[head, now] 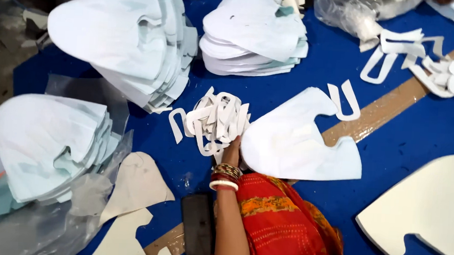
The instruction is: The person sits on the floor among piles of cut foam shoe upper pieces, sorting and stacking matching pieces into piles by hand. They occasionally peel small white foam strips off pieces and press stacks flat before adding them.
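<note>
My left hand (232,148) reaches forward from the bottom centre, with bangles on the wrist, and grips a bunch of white U-shaped cut-outs (214,120) just above the blue surface (304,69). Most of the fingers are hidden behind the bunch. Right beside the hand lies a single large white shaped fabric piece (294,142) with one loose U-shaped strip (344,100) at its top edge. Red and orange cloth (284,225) covers the area to the right of the forearm. My right hand is not visible.
Stacks of white shaped pieces sit at the far left (122,37), far centre (253,34) and near left on clear plastic (48,137). More U-shaped strips (435,72) lie at the right. A cream template (432,208), brown tape band (391,108) and black block (197,225) are nearby.
</note>
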